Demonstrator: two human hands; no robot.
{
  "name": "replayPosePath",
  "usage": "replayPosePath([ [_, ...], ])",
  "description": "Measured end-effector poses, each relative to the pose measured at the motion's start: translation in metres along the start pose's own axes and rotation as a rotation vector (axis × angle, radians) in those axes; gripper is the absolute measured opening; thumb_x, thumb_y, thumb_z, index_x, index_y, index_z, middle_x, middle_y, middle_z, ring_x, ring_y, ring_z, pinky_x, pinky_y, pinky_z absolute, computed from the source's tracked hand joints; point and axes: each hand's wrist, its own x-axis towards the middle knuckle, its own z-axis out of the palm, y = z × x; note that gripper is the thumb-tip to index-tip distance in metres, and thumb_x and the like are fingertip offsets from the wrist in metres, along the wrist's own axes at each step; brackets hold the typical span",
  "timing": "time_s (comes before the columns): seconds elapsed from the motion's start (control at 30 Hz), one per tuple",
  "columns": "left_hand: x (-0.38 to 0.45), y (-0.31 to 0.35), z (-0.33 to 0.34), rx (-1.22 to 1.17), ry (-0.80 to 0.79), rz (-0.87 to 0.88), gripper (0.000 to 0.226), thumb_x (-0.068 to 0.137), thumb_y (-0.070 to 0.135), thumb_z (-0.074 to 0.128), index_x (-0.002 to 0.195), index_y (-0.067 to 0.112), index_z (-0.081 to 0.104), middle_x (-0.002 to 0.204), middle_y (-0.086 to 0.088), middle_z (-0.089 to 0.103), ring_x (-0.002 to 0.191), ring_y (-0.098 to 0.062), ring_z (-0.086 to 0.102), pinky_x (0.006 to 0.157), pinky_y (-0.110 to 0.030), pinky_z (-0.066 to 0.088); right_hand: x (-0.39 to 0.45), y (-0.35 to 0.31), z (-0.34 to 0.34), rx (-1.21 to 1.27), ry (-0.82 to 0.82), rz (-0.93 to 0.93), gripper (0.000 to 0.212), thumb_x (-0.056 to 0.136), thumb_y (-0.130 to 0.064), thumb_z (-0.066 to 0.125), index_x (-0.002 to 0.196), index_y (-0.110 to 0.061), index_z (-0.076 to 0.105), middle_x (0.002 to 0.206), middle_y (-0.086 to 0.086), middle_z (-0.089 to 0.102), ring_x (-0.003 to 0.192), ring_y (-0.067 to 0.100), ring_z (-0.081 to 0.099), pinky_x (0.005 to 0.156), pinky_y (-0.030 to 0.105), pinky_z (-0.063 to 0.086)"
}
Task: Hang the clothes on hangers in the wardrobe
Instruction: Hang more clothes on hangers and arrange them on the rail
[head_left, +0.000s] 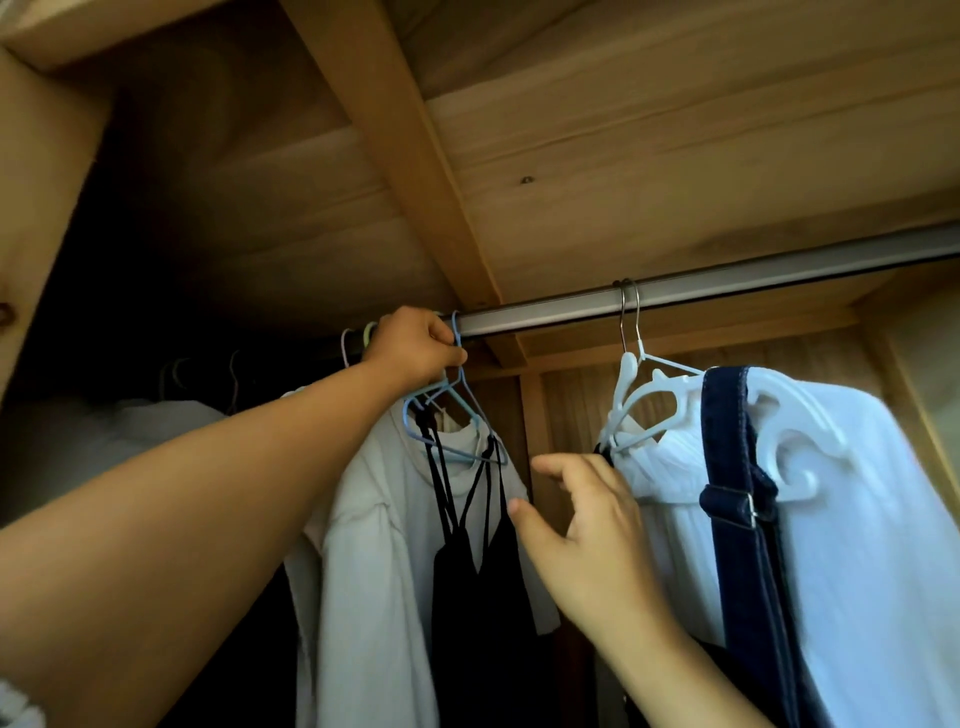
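There are two hands: the left hand (415, 343) sits near the middle, and the right hand (587, 525) is down at about 5 o'clock from it.

There is one metal rail (675, 293), running off toward 2 o'clock.

I count two blue hangers (457, 410) close together by the left hand, and two white hangers (639, 400) at about 3 o'clock. More hooks (358, 338) show at 9 o'clock, too dark to count.

For clothes, I can see one pale shirt (363, 545), one black strappy top (483, 597), one white top (883, 519) and one dark blue strap (737, 493).
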Motion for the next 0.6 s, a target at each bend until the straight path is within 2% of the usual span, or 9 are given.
replayPosePath([
  [0.1,-0.019,0.008,-0.012,-0.043,0.029,0.002,0.01,0.078,0.017,0.076,0.074,0.015,0.067,0.069,-0.002,0.064,0.069,-0.017,0.06,0.076,-0.037,0.056,-0.005,-0.005,-0.006,0.023,0.012,0.002,0.033,0.083,-0.032,0.066,0.115,-0.025,0.058,0.106,-0.016,0.048,0.113,0.007,0.045,0.097,0.026,0.039],
  [0.17,-0.035,0.016,-0.019,-0.036,0.047,0.042,0.008,0.079,0.019,0.075,0.075,0.014,0.069,0.068,0.004,0.062,0.069,-0.012,0.058,0.073,-0.032,0.053,-0.008,-0.01,-0.011,0.043,0.001,0.02,0.033,0.084,-0.033,0.065,0.116,-0.026,0.057,0.107,-0.017,0.047,0.113,0.007,0.045,0.097,0.026,0.039],
  [0.23,-0.058,0.025,-0.026,-0.012,0.121,0.07,0.007,0.08,0.022,0.073,0.078,0.016,0.071,0.068,0.009,0.062,0.072,-0.009,0.059,0.072,-0.028,0.05,-0.014,-0.017,-0.018,0.074,-0.011,0.03,0.034,0.084,-0.032,0.065,0.117,-0.026,0.057,0.109,-0.018,0.047,0.114,0.006,0.045,0.097,0.027,0.04],
  [0.37,-0.121,0.035,-0.036,0.072,0.274,0.126,0.003,0.083,0.028,0.067,0.082,0.025,0.067,0.077,0.009,0.064,0.075,-0.01,0.06,0.071,-0.031,0.052,-0.039,-0.029,-0.029,0.145,-0.016,0.038,0.033,0.083,-0.028,0.067,0.115,-0.024,0.059,0.105,-0.018,0.049,0.111,0.007,0.048,0.093,0.025,0.041],
  [0.5,-0.205,0.029,-0.044,0.208,0.24,0.161,0.007,0.084,0.032,0.064,0.088,0.035,0.059,0.082,0.012,0.059,0.072,-0.005,0.056,0.067,-0.033,0.051,-0.078,-0.04,-0.035,0.265,-0.064,0.036,0.031,0.081,-0.026,0.068,0.111,-0.024,0.061,0.101,-0.021,0.052,0.105,0.004,0.051,0.087,0.016,0.041],
  [0.6,-0.283,0.018,-0.061,0.269,0.155,0.05,0.015,0.08,0.039,0.063,0.094,0.034,0.061,0.078,0.012,0.059,0.064,-0.003,0.055,0.064,-0.036,0.051,-0.117,-0.052,-0.034,0.346,-0.142,0.043,0.031,0.081,-0.027,0.068,0.111,-0.025,0.062,0.099,-0.022,0.056,0.099,0.0,0.053,0.081,0.01,0.04],
])
